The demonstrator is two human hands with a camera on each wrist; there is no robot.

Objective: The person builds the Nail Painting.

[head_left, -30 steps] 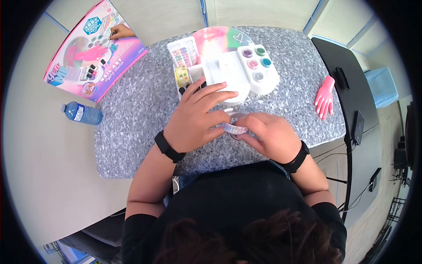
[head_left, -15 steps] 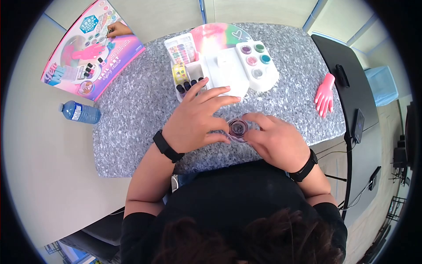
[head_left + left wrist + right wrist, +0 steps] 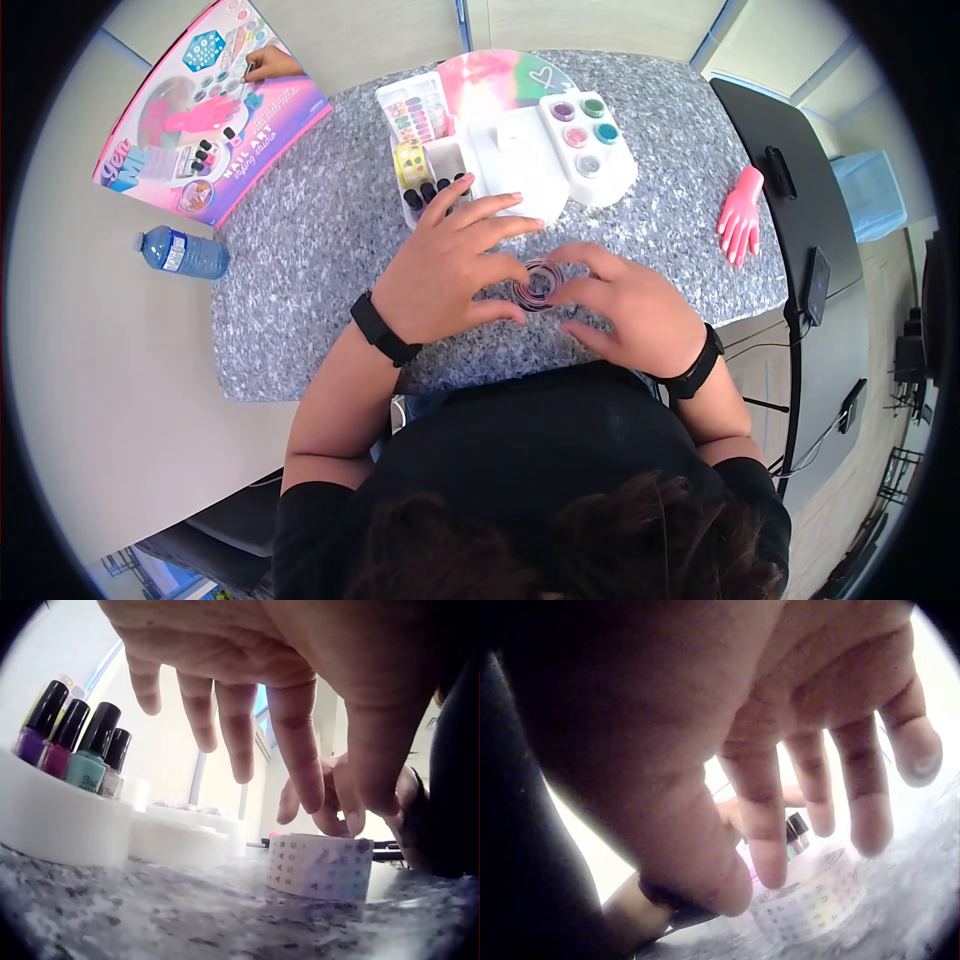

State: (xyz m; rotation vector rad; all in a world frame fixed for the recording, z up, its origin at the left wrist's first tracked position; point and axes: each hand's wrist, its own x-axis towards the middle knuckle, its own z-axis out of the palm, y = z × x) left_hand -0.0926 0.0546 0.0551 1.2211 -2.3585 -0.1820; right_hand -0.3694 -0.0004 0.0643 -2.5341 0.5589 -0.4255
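A coiled strip of small printed stickers (image 3: 320, 868) stands on its edge on the speckled table, seen as a ring (image 3: 537, 305) from above. My left hand (image 3: 437, 262) hovers on its left with fingers spread, thumb and index tips close to the coil. On the other side my right hand (image 3: 640, 310) reaches over with loosely bent fingers, its fingertips right at the coil's rim. Neither hand grips anything. In the right wrist view the sticker coil (image 3: 814, 907) shows below the fingers. Past my left fingers, nail polish bottles (image 3: 94, 742) stand in a white holder.
The white nail-art station (image 3: 515, 185) holds pots of coloured glitter (image 3: 575, 136), a yellow patterned roll (image 3: 411, 165) and a nail sheet. A pink model hand (image 3: 741, 215) lies at the right. The product box (image 3: 215, 120) and a water bottle (image 3: 185, 253) are at the left.
The right fingers held the sticker strip up a second ago; the coil now stands on the table and looks wider. My right hand has loosened and drawn back slightly; the left hand barely moved.
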